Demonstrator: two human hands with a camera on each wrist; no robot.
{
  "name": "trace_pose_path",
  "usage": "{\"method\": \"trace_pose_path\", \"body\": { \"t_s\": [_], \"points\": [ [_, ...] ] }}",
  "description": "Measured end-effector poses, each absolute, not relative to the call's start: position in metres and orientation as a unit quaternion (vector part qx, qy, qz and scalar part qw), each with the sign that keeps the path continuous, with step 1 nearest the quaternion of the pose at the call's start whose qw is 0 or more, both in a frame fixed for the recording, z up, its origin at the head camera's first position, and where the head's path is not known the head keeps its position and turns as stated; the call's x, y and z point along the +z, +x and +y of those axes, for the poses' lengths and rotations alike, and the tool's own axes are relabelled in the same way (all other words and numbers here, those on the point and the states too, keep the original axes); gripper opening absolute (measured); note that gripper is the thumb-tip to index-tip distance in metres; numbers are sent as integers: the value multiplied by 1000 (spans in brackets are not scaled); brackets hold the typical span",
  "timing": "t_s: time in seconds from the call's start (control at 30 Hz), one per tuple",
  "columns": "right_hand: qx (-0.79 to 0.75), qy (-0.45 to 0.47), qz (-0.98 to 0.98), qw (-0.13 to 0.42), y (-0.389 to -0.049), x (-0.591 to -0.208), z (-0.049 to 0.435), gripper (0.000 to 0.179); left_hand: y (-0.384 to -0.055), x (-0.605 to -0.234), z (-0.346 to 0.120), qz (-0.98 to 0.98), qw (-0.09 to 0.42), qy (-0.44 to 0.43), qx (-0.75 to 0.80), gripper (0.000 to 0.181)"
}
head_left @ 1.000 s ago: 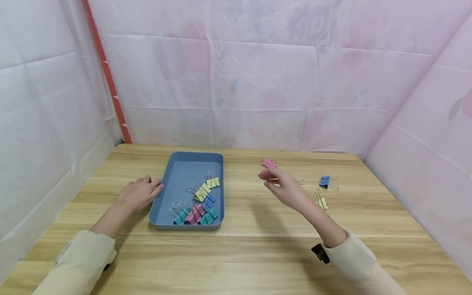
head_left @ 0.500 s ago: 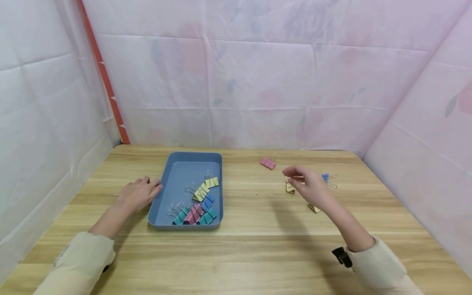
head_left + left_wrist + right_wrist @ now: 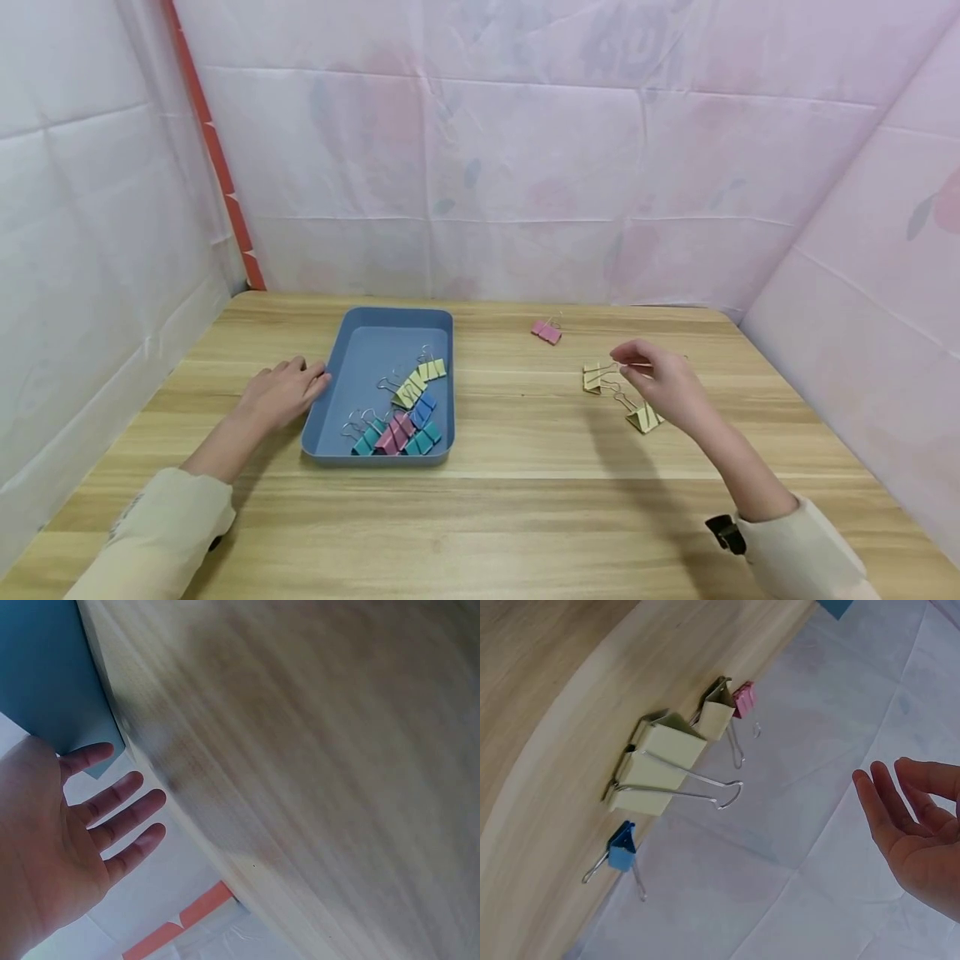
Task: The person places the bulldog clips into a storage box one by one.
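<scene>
A wood-grained table point(image 3: 480, 525) lies beneath both hands. Right of the left fingers sits a smooth blue-grey tray point(image 3: 367, 358), rectangular with rounded corners, bearing clustered binder clips. The left hand point(image 3: 281, 396), fingers loosely spread and gripping nothing, rests at its wall. The right hand point(image 3: 663, 383) holds nothing, its curved fingers apart from the thumb. Near those fingertips lie wedge-shaped, wire-handled yellow clips point(image 3: 592, 379); farther left, a pink clip point(image 3: 547, 332); beyond them, a blue clip point(image 3: 621, 846).
</scene>
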State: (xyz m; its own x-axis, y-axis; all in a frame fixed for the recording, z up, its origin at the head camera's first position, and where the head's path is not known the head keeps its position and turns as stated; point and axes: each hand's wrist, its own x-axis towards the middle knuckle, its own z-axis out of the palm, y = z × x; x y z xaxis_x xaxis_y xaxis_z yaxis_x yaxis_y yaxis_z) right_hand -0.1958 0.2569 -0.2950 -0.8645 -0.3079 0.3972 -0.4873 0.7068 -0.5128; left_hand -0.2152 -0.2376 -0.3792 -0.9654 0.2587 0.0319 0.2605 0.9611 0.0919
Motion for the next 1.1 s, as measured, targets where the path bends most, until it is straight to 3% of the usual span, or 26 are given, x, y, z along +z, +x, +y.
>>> {"method": "trace_pose_path", "body": {
  "t_s": [0.67,1.1],
  "points": [
    [264,195,-939,100,-205,-315,310,17,-214,-378,-237,-990,9,-131,-50,47],
    [242,147,-959,14,-213,-344,334,20,-214,-378,-237,-989,18,-137,-45,45]
  ]
}}
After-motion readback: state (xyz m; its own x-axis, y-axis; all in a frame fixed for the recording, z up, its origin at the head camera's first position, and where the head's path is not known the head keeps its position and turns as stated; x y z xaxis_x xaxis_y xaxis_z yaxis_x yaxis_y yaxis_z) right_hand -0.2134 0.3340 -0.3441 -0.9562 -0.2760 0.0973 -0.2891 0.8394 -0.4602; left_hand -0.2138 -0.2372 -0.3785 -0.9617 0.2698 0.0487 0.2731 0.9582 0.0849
